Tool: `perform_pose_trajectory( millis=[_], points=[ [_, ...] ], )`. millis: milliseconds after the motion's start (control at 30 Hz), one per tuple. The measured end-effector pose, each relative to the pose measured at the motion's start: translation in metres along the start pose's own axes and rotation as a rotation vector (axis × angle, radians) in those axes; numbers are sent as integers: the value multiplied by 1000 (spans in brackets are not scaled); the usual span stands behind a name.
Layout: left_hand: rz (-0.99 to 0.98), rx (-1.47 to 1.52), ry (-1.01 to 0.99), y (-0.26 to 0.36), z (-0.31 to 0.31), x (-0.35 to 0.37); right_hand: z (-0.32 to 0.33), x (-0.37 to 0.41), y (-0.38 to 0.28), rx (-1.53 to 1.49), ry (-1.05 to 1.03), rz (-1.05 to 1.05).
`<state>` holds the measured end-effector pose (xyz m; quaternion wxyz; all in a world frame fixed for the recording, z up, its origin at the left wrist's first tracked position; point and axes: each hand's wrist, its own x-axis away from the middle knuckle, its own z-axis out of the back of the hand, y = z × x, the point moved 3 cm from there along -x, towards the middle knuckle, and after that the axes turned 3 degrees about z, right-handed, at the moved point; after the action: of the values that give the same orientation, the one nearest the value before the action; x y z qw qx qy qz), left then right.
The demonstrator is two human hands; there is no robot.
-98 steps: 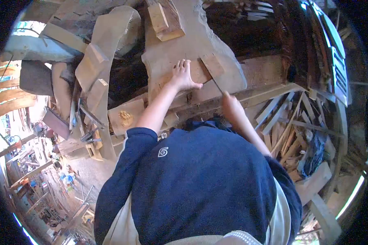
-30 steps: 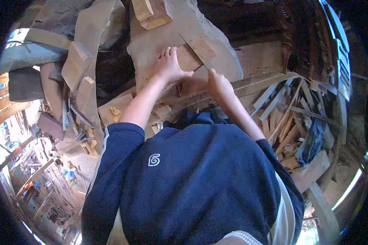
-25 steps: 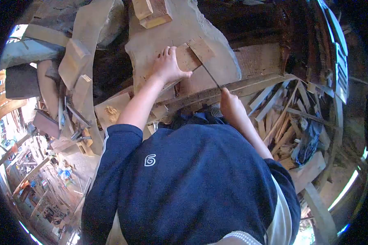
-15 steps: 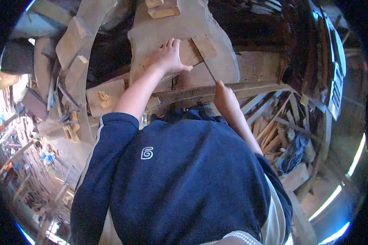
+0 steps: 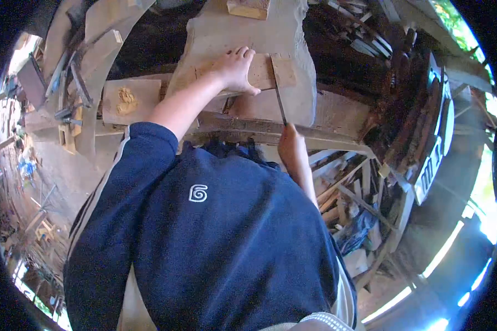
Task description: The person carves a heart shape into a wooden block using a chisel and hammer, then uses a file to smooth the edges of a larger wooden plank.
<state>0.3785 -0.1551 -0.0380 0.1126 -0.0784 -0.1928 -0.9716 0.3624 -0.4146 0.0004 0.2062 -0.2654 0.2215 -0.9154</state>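
Observation:
My left hand (image 5: 234,69) presses flat on a narrow wooden board (image 5: 262,71) that lies across a big pale wood slab (image 5: 248,33). My right hand (image 5: 290,144) grips the handle of a thin hand saw (image 5: 280,107), whose blade runs up into a cut in the board, just left of the board's short end piece (image 5: 284,70). My dark blue shirt fills the lower half of the head view and hides the saw's handle.
A wood block (image 5: 248,7) rests at the slab's far end. A flat panel with a carved motif (image 5: 128,99) lies at the left. Offcuts and slats (image 5: 359,193) are piled at the right. Tools and curved planks (image 5: 77,83) crowd the far left.
My right hand pushed the saw in toward the board, then drew it back toward my body. My left hand stays pressed on the board. The view has swung, shifting everything up and left.

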Motion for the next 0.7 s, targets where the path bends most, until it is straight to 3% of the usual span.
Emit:
perform_pose_trajectory(
  millis=[100,267,533,700],
  points=[
    [-12,19,-52,0,-2,2,6,11,-5,21,-32,-25],
    [-18,-24,-34,-1,-2,0,-2,-58,-35,117,27,72],
    [4,-8,-27,-1,2,1,10,-21,-15,115,-154,-25],
    [94,24,40,-4,-12,-7,13,-45,-12,158,-16,-19]
  ],
)
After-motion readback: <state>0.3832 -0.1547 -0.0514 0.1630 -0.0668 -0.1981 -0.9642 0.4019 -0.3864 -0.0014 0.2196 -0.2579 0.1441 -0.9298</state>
